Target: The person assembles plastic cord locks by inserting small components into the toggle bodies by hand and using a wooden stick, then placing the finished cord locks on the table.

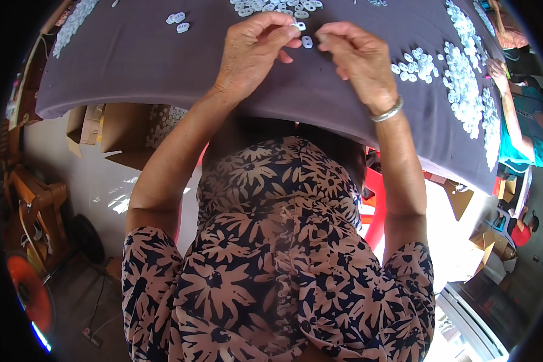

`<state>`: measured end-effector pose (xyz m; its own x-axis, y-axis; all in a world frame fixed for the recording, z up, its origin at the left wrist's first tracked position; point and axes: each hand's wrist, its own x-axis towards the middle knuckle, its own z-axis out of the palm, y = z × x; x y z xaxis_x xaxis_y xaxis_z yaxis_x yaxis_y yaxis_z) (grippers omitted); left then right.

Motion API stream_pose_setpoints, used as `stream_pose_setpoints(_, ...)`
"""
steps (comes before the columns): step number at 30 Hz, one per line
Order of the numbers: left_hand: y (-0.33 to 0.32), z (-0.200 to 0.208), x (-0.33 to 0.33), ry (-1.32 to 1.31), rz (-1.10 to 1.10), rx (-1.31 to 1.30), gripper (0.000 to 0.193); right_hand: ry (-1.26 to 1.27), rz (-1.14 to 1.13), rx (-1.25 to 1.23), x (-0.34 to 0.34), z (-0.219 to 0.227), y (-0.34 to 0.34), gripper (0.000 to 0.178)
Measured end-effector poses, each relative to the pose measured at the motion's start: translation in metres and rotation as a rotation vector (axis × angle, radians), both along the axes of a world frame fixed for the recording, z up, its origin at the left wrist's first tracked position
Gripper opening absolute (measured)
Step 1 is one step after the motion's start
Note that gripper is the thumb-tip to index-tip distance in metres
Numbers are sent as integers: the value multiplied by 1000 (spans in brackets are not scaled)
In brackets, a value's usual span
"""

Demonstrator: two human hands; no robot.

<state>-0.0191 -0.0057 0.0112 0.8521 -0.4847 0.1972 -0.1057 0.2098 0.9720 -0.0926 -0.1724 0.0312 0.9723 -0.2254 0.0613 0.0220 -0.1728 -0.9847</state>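
Over the dark cloth, my left hand (253, 51) pinches a small white oval plastic piece with a hole (300, 26) between thumb and forefinger. Just below it, between my hands, is a second white oval piece (307, 41) with two small holes; whether it lies on the cloth or hangs from the first cannot be told. My right hand (362, 63), a bracelet at its wrist, is a little to the right with thumb and fingertips drawn together. Anything in that pinch is too small to make out. Beyond my fingers lies a pile of similar white pieces (271, 7).
The dark cloth (145, 66) covers the table. A few pieces (178, 22) lie left, a cluster (416, 65) right, and a long heap (463, 90) farther right. Another person's hand (498, 73) reaches in there. Beneath the table's left side stands a cardboard box (123, 130).
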Motion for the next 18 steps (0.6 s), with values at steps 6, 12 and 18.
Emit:
stream_pose_setpoints(6,12,9,16,77,-87,32,6,-4,-25,-148,3,7,-37,14)
stream_pose_setpoints(12,14,16,11,-55,-151,245,17,22,140,-143,8,14,-15,15)
stream_pose_setpoints(18,14,22,7,-63,-231,264,14,5,197,-59,11,9,3,15)
